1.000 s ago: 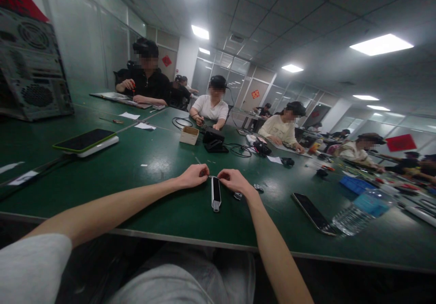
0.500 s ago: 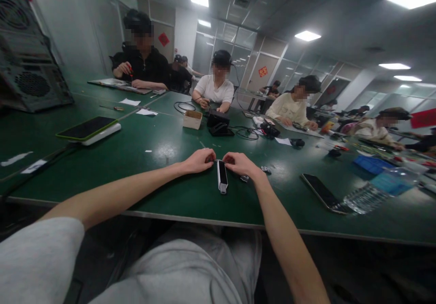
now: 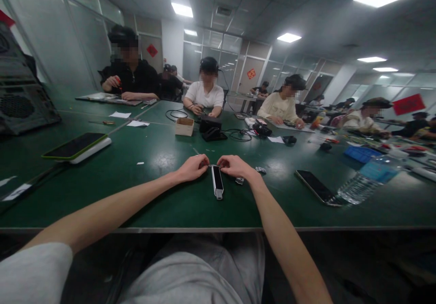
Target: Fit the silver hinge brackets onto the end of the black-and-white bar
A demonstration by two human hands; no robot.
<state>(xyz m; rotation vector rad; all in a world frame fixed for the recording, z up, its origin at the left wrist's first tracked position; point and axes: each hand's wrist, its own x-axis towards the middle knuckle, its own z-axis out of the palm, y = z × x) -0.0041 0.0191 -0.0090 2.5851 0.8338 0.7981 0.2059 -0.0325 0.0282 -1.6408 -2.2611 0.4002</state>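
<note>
A slim white pen-like device with a glossy black upper face lies lengthwise on the green table, its narrow tip towards me. At its far end my left hand and my right hand meet from either side, thumbs and fingers pinched. The fingertips are almost together there, and whatever small thing they may hold is too small to make out. Beside the right wrist lie a small grey part and another small piece.
A phone and a water bottle lie to the right. Ahead are a small open box, a black stand and cables. On the left, a green-edged phone rests on a white block. Several people work across the table.
My view has turned slightly, so the whole scene sits further left. Both hands stay at the device's far end, with the fingertips slightly closer together.
</note>
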